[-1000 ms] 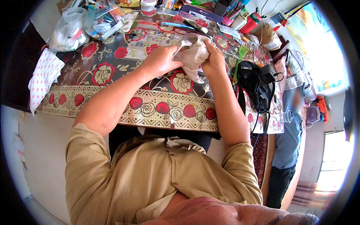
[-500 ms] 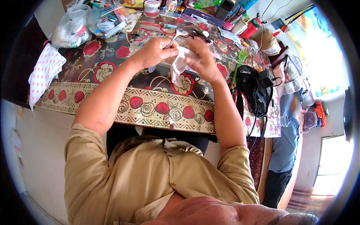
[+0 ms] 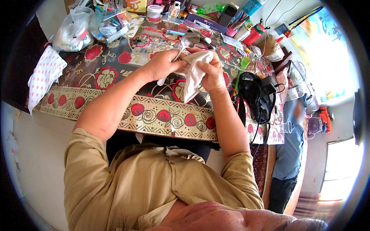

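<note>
My left hand [image 3: 163, 65] is closed round the handle of a metal spoon [image 3: 189, 40], whose bowl points away from me over the table. A pale, slim end of something sticks out beneath this hand; I cannot tell whether it belongs to the spoon. In my right hand [image 3: 214, 76] is a white cloth [image 3: 196, 73], pinched between thumb and fingers. The cloth lies against the left fingertips and its loose corner hangs toward me. Part of the right fingers is hidden behind it.
A flower-patterned cover [image 3: 169, 119] drapes the table. Filled plastic bags [image 3: 73, 30] and a dotted cloth [image 3: 46, 73] lie left. At the back are a white tub [image 3: 154, 11] and a red bottle [image 3: 254, 34]. Right, a black bag [image 3: 252, 92]; beyond it, a person in blue [image 3: 290, 154].
My right hand has come down slightly and now grips the cloth, which is spread wider and hangs lower. The spoon has shifted a little nearer, still in my left hand.
</note>
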A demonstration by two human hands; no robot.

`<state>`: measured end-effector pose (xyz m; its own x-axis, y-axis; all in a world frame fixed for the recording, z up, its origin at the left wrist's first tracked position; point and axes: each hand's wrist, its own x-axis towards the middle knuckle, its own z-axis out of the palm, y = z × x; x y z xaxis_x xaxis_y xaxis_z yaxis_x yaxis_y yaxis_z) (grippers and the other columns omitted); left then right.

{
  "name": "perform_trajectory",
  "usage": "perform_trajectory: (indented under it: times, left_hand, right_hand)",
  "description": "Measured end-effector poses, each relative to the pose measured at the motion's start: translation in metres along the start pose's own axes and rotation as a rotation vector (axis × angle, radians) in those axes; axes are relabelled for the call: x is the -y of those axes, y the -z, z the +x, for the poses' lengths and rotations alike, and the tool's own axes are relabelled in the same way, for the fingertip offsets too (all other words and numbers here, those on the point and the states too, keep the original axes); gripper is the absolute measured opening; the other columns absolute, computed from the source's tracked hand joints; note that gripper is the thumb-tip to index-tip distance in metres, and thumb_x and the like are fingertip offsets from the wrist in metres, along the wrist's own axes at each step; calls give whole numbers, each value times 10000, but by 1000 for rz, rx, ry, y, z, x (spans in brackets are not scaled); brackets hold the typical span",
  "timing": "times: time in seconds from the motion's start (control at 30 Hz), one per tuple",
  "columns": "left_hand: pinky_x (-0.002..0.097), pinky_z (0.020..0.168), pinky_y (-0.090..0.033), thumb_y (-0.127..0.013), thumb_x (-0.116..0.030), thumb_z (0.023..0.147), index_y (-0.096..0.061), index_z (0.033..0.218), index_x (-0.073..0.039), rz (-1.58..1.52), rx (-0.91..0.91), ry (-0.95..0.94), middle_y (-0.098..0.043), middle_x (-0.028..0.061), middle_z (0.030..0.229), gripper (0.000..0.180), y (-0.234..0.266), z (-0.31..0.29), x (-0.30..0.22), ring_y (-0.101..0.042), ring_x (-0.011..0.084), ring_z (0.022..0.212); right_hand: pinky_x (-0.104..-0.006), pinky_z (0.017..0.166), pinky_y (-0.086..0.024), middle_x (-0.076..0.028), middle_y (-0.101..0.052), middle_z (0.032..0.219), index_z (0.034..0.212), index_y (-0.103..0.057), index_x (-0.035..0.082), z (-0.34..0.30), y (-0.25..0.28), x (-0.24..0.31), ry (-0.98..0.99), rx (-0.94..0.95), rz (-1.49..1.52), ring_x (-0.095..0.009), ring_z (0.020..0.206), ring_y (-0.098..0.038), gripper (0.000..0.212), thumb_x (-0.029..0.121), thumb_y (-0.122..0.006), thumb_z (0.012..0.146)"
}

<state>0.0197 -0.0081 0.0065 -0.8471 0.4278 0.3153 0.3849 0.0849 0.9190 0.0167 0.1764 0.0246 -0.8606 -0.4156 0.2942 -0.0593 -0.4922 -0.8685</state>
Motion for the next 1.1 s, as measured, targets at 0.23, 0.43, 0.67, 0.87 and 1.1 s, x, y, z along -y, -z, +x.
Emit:
perform_trajectory:
  times: [0.23, 0.43, 0.67, 0.87, 1.1]
  left_hand:
    - [205, 476, -304, -406, -220, 940, -519, 1036, -31, -56, -31, 98, -368, -42, 577, 240, 2, -1, -5, -334, 50, 513]
    - [208, 478, -313, -395, -180, 934, -509, 1064, -42, -13, -29, 86, -370, -34, 571, 221, 0, -1, -4, -348, 52, 513]
    - [231, 487, -332, -400, -189, 926, -495, 995, -32, -18, 25, 165, -404, -21, 569, 196, -12, -4, -8, -387, 61, 512]
    - [219, 452, -287, -402, -193, 914, -466, 811, -56, -98, -48, 157, -379, -34, 541, 182, 0, -3, -8, -361, 54, 489]
    - [218, 440, -298, -407, -205, 914, -489, 832, -40, -68, -19, 194, -411, -26, 520, 202, 2, -3, -7, -364, 59, 458]
  right_hand:
    - [-330, 722, -504, -77, -606, 898, 930, -544, 45, 9, 21, -1, 88, -310, 91, -178, 789, -592, 154, -17, -538, 789]
    - [-298, 682, -495, -50, -605, 853, 903, -561, 50, 14, 28, 0, 234, -577, -56, -145, 756, -581, 116, 3, -583, 799]
    - [-349, 707, -439, -105, -540, 896, 892, -620, 30, 9, 2, -8, 705, -288, -1370, -272, 817, -520, 256, 59, -701, 651]
    - [-396, 799, -401, -92, -528, 972, 1012, -625, 162, 6, -15, -7, 661, -30, -1649, -292, 894, -478, 342, 63, -633, 685]
    - [-407, 831, -369, -83, -529, 995, 1138, -525, 113, 8, -11, -16, 672, -114, -1930, -273, 935, -485, 409, 119, -575, 732]
